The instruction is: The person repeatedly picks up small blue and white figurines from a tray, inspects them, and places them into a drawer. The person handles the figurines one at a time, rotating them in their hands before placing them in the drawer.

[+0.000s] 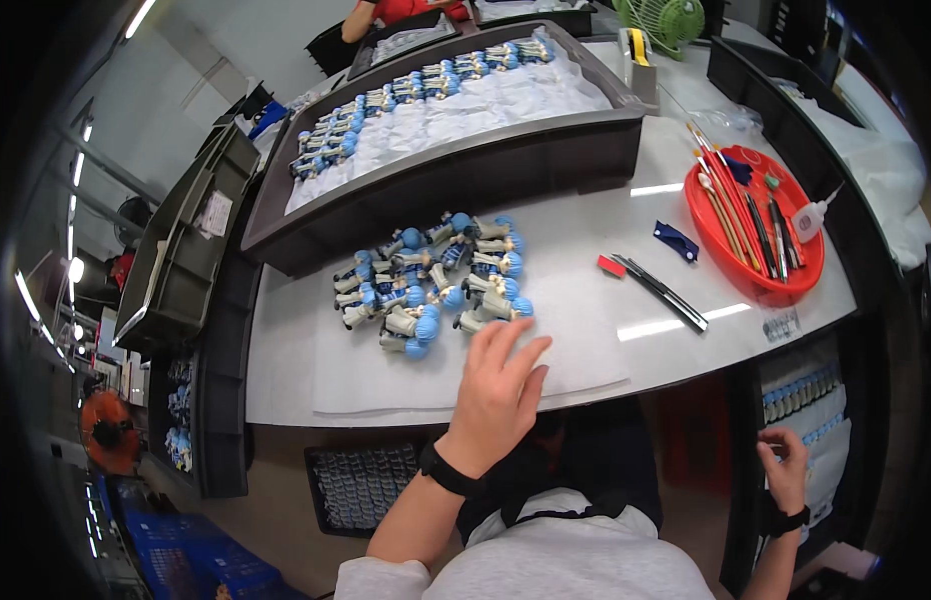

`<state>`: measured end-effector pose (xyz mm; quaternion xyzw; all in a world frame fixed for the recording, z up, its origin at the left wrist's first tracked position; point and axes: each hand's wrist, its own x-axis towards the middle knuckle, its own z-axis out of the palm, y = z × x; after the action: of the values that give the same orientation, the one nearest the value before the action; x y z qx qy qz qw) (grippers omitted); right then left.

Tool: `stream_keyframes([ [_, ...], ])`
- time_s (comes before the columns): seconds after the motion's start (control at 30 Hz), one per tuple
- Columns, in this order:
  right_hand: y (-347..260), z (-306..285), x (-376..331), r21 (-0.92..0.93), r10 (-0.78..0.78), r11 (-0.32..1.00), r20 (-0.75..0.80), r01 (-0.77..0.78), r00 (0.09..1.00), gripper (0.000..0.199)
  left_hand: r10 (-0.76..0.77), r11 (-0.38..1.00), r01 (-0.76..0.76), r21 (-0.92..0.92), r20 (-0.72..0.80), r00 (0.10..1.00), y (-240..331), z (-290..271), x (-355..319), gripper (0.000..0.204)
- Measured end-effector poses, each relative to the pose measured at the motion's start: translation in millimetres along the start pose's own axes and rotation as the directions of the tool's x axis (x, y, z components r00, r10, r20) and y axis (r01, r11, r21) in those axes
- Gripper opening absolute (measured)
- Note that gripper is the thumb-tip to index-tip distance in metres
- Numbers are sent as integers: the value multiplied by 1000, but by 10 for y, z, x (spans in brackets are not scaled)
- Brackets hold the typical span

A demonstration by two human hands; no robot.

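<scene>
My left hand point(499, 385) reaches over the table's front part, its fingers spread and slightly bent, open. Its fingertips are at the near edge of a cluster of small figurines point(411, 290) with light-blue heads and pale grey bodies, lying on a white sheet point(571, 370). Whether the fingertips touch the nearest figurine point(493, 303) I cannot tell. Low on the right, my right hand point(785, 474) is above a dark bin with rows of similar figurines point(801, 392) and white lining. Its fingers are bent with a gap to the thumb, and I see nothing between them.
Behind the cluster stands a large grey crate point(456, 165) with lined-up figurines on white lining. At right, a red basin point(756, 225) holds brushes, pens and a small bottle. Black tweezers point(666, 295) and a dark blue item point(676, 241) lie beside it.
</scene>
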<state>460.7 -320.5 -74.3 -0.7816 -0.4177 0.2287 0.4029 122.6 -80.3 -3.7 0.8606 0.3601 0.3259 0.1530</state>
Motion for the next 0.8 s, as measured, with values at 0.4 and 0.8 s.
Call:
stream_keyframes([
  [0.4, -1927, 1769, 686, 461, -647, 737, 267, 495, 714, 15, -210, 949, 188, 253, 61, 976, -263, -197, -222, 43],
  [0.8, -2025, 2190, 709, 721, -494, 689, 538, -70, 682, 42, -465, 38, 330, -943, 275, 841, -426, -79, -256, 29],
])
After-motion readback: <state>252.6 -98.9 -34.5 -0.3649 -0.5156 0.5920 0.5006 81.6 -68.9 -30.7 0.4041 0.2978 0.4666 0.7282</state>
